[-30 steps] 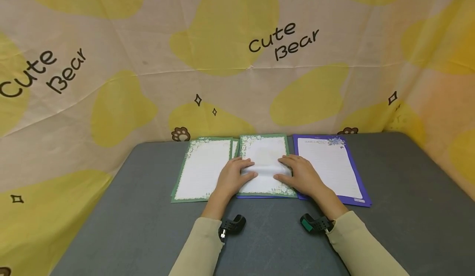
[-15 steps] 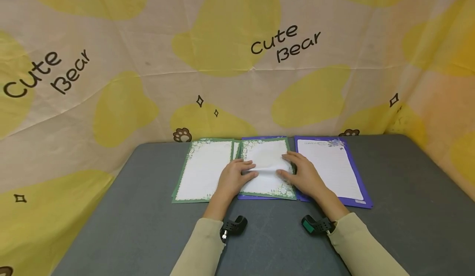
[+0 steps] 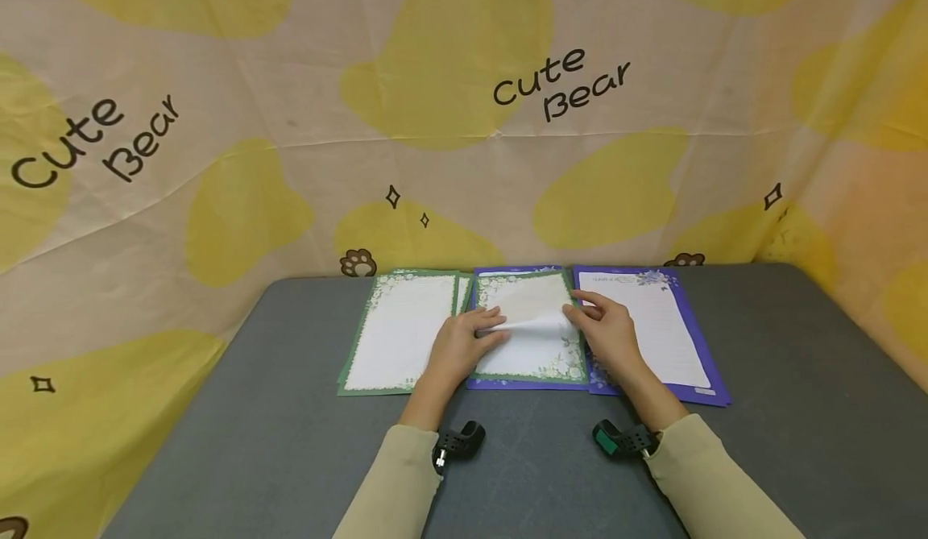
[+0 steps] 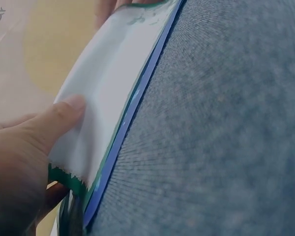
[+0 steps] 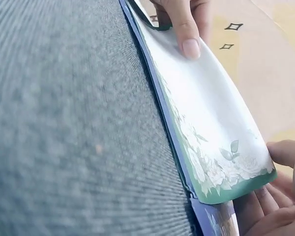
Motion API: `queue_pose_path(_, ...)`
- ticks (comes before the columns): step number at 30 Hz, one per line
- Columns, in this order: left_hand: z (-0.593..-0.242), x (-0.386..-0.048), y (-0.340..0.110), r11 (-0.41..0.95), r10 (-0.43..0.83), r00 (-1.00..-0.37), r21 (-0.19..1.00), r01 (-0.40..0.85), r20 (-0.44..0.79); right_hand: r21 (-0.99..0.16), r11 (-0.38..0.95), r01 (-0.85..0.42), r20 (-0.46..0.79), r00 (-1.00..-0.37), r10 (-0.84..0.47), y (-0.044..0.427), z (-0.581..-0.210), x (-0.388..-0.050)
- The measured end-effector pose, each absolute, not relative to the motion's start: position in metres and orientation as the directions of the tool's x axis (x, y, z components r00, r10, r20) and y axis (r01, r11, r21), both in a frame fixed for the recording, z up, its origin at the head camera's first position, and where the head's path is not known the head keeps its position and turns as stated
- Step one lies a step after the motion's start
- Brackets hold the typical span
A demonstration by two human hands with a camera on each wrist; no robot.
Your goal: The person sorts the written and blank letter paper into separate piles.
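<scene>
A white sheet of paper [image 3: 532, 350] with a green floral border lies bowed over a purple-bordered sheet [image 3: 500, 384] in the head view. My left hand [image 3: 461, 347] pinches its left edge, the thumb [image 4: 64, 115] on top and fingers underneath. At the opposite edge my right hand [image 3: 611, 333] holds the sheet between thumb and fingers. The right wrist view shows those fingers [image 5: 280, 196] curled below the paper's edge. In both wrist views the paper's middle arches above the purple edge under it.
Another green-bordered sheet [image 3: 402, 333] lies to the left, overlapping more paper. To the right lies a purple-bordered lined sheet [image 3: 652, 329]. All rest on the grey table [image 3: 283, 434], before a patterned cloth backdrop [image 3: 464, 176].
The green-bordered sheet has shifted slightly right and nearer, baring purple paper at its far edge. My right hand has slid outward to its right edge; the left keeps its grip.
</scene>
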State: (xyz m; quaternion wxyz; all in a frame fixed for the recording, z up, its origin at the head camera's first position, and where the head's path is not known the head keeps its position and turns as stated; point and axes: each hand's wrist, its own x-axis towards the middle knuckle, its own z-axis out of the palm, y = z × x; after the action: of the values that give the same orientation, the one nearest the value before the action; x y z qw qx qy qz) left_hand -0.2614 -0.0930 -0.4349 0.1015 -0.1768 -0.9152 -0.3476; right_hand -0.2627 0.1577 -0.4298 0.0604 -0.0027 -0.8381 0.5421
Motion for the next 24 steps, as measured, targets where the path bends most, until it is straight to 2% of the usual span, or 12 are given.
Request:
queue_pose_path(10, -0.433, -0.259, -0.091, 0.691, 0.272, -0.926, 0.616, 0.377, 0.261, -0.903, 0.426, -0.062, 0.068, -0.998, -0.001, 0.157, -0.427, -0.263)
queue_pose_path(18, -0.436, -0.26, -0.091, 0.7, 0.244, -0.941, 0.629, 0.339, 0.235, -0.897, 0.428, -0.11, 0.108, -0.994, -0.027, 0.158, -0.421, -0.26)
queue_pose_path(24, -0.437, -0.261, -0.091, 0.684, 0.227, -0.946, 0.653, 0.325, 0.233, -0.86, 0.49, -0.142, 0.145, -0.989, -0.032, 0.155, -0.407, -0.255)
